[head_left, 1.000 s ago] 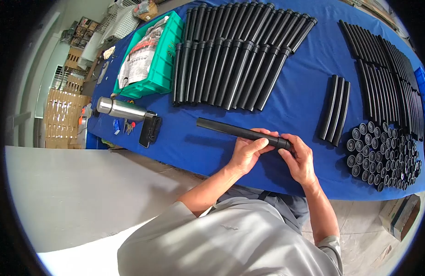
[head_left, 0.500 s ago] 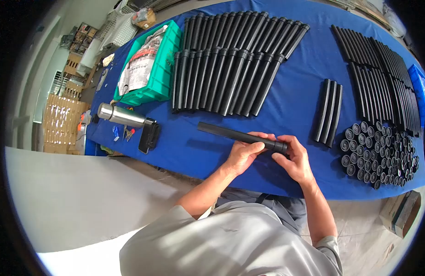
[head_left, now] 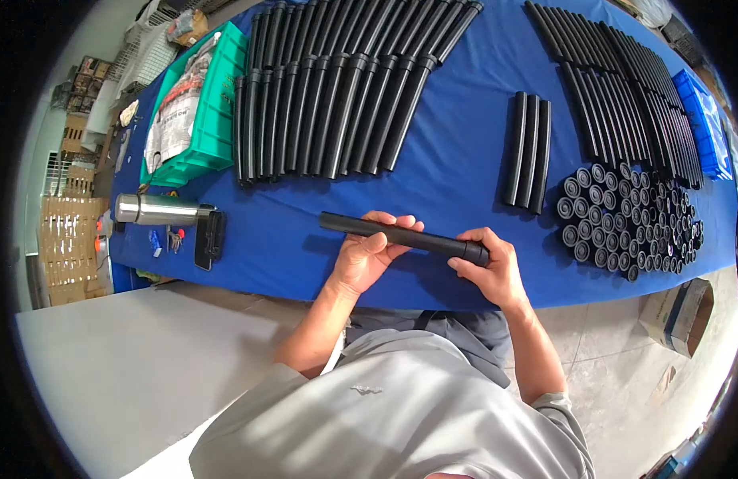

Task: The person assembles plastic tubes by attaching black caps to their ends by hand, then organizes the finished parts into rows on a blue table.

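A black tube [head_left: 421, 239] lies nearly level across both hands above the blue cloth, with a wider cap on its right end. My left hand [head_left: 372, 251] supports the tube left of its middle, thumb on the near side and fingers behind. Around the capped end, my right hand [head_left: 494, 267] is closed, its thumb and fingers on the cap. Three plain black tubes [head_left: 529, 152] lie side by side beyond my right hand. Round black caps [head_left: 616, 219] are grouped to the right of it.
Two rows of capped tubes [head_left: 329, 112] lie at the back left, beside a green crate [head_left: 217, 120] holding newspaper. A steel flask [head_left: 157, 210] and a phone [head_left: 209, 238] are at left. More thin tubes [head_left: 624, 104] and a blue bin [head_left: 704, 124] sit at the right.
My left hand has slid leftward along the tube, away from the cap. My right hand still holds the capped end. The whole view has shifted.
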`<state>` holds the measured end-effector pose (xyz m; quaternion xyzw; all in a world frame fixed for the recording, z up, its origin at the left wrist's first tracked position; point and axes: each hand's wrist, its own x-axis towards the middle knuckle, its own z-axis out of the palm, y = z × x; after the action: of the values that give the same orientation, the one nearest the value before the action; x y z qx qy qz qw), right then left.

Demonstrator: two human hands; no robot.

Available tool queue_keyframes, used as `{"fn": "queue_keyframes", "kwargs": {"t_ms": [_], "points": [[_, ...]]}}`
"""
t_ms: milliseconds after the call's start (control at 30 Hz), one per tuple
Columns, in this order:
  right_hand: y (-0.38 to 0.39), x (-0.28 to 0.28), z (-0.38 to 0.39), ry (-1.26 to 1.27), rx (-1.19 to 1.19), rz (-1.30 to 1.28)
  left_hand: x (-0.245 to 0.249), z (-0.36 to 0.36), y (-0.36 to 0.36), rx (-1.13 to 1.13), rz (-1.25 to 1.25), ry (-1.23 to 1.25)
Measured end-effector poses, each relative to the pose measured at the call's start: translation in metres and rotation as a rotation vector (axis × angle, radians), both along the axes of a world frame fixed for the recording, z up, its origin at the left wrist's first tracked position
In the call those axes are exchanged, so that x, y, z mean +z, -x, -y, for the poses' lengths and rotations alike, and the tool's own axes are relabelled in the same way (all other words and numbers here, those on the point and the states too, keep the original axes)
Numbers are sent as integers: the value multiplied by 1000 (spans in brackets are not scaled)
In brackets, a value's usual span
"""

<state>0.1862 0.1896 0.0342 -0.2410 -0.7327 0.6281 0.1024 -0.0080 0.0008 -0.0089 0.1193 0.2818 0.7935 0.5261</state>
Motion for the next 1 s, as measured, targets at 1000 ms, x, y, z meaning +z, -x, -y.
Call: {"fn": "queue_keyframes", "kwargs": {"t_ms": [1000], "points": [[-2,-11,7,-157,35,-33,10,-3,-3,-23,76,-28]]}}
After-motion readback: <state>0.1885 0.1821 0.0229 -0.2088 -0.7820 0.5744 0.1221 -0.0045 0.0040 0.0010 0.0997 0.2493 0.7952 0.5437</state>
